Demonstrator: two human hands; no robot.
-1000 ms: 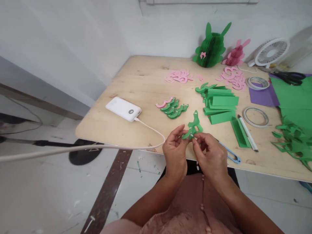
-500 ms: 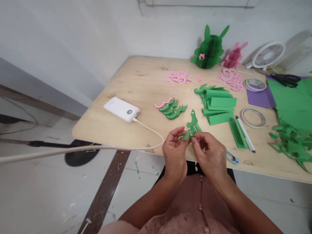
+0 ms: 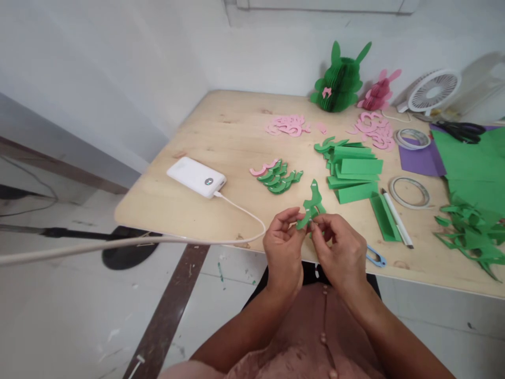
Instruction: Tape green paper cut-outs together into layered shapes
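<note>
Near the front edge of the table, my left hand (image 3: 284,250) and my right hand (image 3: 341,247) pinch a green paper cutout (image 3: 314,199) between them. Its outline is wavy, and small whitish patches show on it. Fingertips cover its lower end. Beyond my left hand lies a cluster of similar green cutouts (image 3: 281,179), with a pink paper strip (image 3: 263,168) at its left side. Several folded green papers (image 3: 357,167) lie beyond my right hand, close to a white pen (image 3: 397,218). A light blue tool (image 3: 376,257), partly hidden, rests beside my right hand.
A white power bank (image 3: 196,176) with a cable lies left on the wooden table (image 3: 205,131). Pink scraps (image 3: 290,125), a green paper rabbit (image 3: 340,84), a pink one (image 3: 379,92) and a fan (image 3: 436,90) are at the back. Tape rolls (image 3: 410,191), scissors (image 3: 461,130) and green scraps (image 3: 473,231) are right.
The green cutout has shifted very slightly in my fingers. Both hands stay in nearly the same place, and the things on the table have not moved.
</note>
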